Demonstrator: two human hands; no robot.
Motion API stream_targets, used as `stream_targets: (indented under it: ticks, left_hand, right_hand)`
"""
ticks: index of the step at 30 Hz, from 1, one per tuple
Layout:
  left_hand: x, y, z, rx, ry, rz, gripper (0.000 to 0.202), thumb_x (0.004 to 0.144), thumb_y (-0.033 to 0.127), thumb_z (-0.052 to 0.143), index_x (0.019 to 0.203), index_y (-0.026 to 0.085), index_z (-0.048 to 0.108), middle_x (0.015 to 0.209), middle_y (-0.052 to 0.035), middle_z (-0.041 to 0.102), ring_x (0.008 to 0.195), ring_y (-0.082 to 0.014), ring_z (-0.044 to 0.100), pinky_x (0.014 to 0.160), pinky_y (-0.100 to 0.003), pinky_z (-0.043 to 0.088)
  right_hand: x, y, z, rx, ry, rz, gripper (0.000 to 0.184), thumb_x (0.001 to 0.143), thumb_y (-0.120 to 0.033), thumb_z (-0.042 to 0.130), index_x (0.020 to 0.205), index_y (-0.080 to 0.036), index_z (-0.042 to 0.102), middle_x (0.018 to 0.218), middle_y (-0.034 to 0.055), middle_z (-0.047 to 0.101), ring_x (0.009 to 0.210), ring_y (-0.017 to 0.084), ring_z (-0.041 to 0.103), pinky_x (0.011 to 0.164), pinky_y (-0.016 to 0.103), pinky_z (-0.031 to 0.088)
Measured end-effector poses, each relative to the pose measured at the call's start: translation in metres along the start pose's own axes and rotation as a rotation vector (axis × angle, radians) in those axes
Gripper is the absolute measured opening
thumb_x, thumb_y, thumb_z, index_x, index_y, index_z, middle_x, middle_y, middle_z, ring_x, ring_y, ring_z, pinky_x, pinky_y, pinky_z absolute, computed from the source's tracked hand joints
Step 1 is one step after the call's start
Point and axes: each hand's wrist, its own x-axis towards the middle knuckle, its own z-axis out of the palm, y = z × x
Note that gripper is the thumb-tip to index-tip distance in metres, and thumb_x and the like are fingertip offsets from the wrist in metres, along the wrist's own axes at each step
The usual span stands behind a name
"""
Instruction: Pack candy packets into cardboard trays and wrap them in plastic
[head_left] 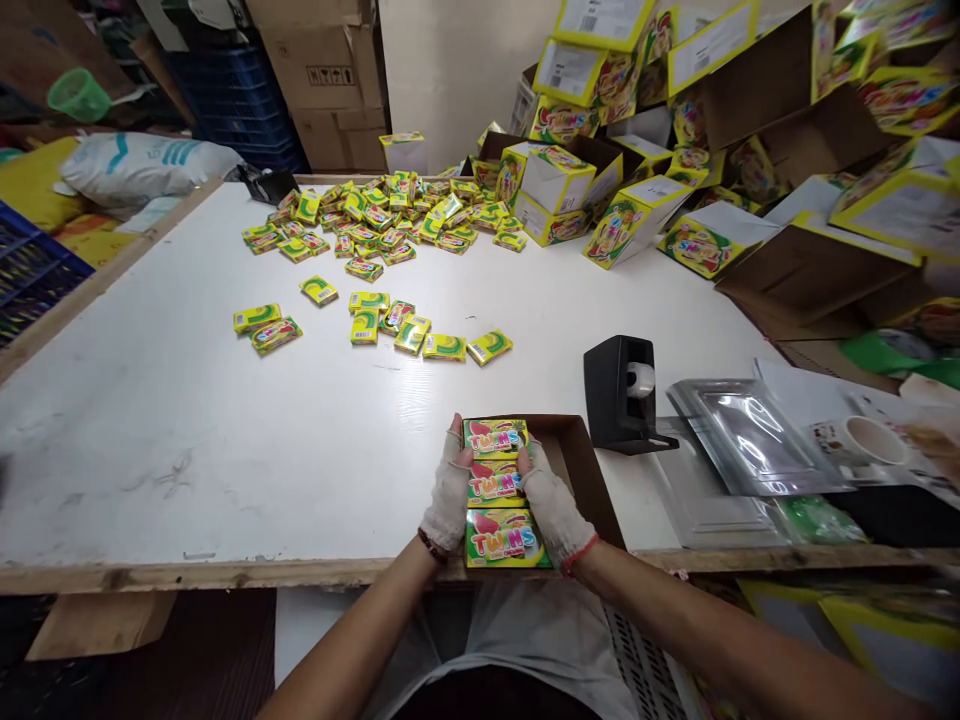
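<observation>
A column of three yellow-green "Twins" candy packs (498, 485) lies face up along the left side of an open carton tray (577, 440) with a brown inside. My left hand (446, 497), in a white fingerless glove, is closed along the packs' left edge, its thumb over them. From the right, my gloved right hand (556, 505) reaches into the tray and grips the packs, thumb on their edge. The fingers under both hands are partly hidden. Right of the packs, part of the tray's brown bottom shows.
Several loose packs (442, 347) lie on the white table (187, 420), with a larger heap (382, 215) behind. A black tape dispenser (619, 395) stands right of the tray. Display boxes (559, 180) pile up at back right. Clear plastic trays (757, 435) and a cup (874, 440) sit at right.
</observation>
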Motion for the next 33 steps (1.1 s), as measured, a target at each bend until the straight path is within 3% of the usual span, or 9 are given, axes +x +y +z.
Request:
stream_targets:
  ticks: [5,8,11,13,16,21,25,28,33]
  left_hand:
    - [-0.003,-0.003,-0.006,-0.086,-0.020,-0.026,0.080,0.086,0.053,0.054,0.157,0.027,0.026,0.140,-0.0107,0.061,0.110,-0.0260,0.069,0.088,-0.041,0.060]
    - [0.010,0.000,-0.028,0.023,0.054,0.091,0.065,0.088,0.055,0.050,0.143,0.021,0.050,0.132,-0.0122,0.065,0.118,-0.0282,0.065,0.101,-0.045,0.054]
    - [0.052,0.022,-0.050,0.380,0.199,0.344,0.043,0.091,0.044,0.050,0.123,0.020,0.065,0.135,-0.0114,0.064,0.132,-0.0279,0.055,0.116,-0.047,0.040]
    - [0.092,0.045,-0.054,0.677,0.190,0.475,0.033,0.091,0.032,0.051,0.117,0.021,0.067,0.134,-0.0103,0.064,0.133,-0.0267,0.053,0.118,-0.048,0.037]
    - [0.152,0.081,-0.043,1.099,0.006,0.517,0.033,0.086,0.022,0.059,0.118,0.021,0.066,0.140,-0.0123,0.059,0.139,-0.0289,0.046,0.120,-0.050,0.031]
    - [0.199,0.098,-0.021,1.314,-0.109,0.388,0.054,0.063,0.009,0.079,0.115,0.018,0.065,0.127,-0.0171,0.064,0.134,-0.0389,0.046,0.117,-0.058,0.024]
    - [0.186,0.080,-0.037,1.201,-0.035,0.332,0.036,0.076,0.021,0.072,0.112,0.019,0.065,0.111,-0.0152,0.067,0.116,-0.0359,0.058,0.107,-0.054,0.038]
    - [0.170,0.066,-0.052,0.692,0.121,0.219,0.032,0.089,0.040,0.061,0.114,0.022,0.061,0.109,-0.0114,0.067,0.107,-0.0297,0.062,0.100,-0.048,0.046]
    - [0.154,0.053,-0.057,-0.354,0.162,-0.019,0.020,0.090,0.036,0.057,0.106,0.024,0.057,0.104,-0.0057,0.068,0.091,-0.0228,0.066,0.086,-0.049,0.054]
  right_hand:
    - [-0.002,-0.023,0.019,0.251,0.001,0.306,0.064,0.099,-0.057,0.023,0.157,-0.030,0.014,0.122,0.0134,0.067,0.096,0.026,0.071,0.084,0.041,0.058]
    - [0.000,-0.021,-0.007,0.265,-0.073,0.270,0.071,0.092,-0.051,0.045,0.154,-0.025,0.021,0.122,0.0141,0.068,0.102,0.028,0.070,0.089,0.043,0.057]
    - [0.015,-0.023,-0.053,0.094,0.039,0.057,0.072,0.084,-0.049,0.058,0.147,-0.023,0.036,0.124,0.0136,0.065,0.101,0.028,0.067,0.088,0.042,0.056]
    - [0.040,-0.032,-0.080,-0.037,0.124,-0.100,0.055,0.088,-0.050,0.054,0.135,-0.023,0.049,0.119,0.0110,0.065,0.093,0.025,0.066,0.083,0.040,0.056]
    - [0.099,-0.052,-0.097,-0.313,0.153,-0.237,0.033,0.091,-0.032,0.050,0.121,-0.022,0.060,0.116,0.0093,0.063,0.094,0.022,0.065,0.089,0.038,0.053]
    - [0.188,-0.080,-0.071,-0.766,0.035,-0.165,0.052,0.085,-0.035,0.067,0.133,-0.022,0.055,0.146,0.0156,0.044,0.117,0.030,0.061,0.099,0.043,0.050]
    - [0.204,-0.087,-0.059,-0.974,-0.004,-0.099,0.062,0.075,-0.038,0.077,0.131,-0.023,0.054,0.151,0.0190,0.035,0.111,0.037,0.065,0.085,0.047,0.054]
    - [0.195,-0.083,-0.069,-0.982,0.006,-0.121,0.041,0.083,-0.023,0.064,0.123,-0.020,0.055,0.141,0.0206,0.045,0.106,0.036,0.067,0.083,0.049,0.054]
    - [0.176,-0.072,-0.080,-0.157,0.233,-0.135,0.040,0.076,-0.014,0.060,0.110,-0.024,0.043,0.103,0.0066,0.064,0.092,0.025,0.070,0.084,0.043,0.056]
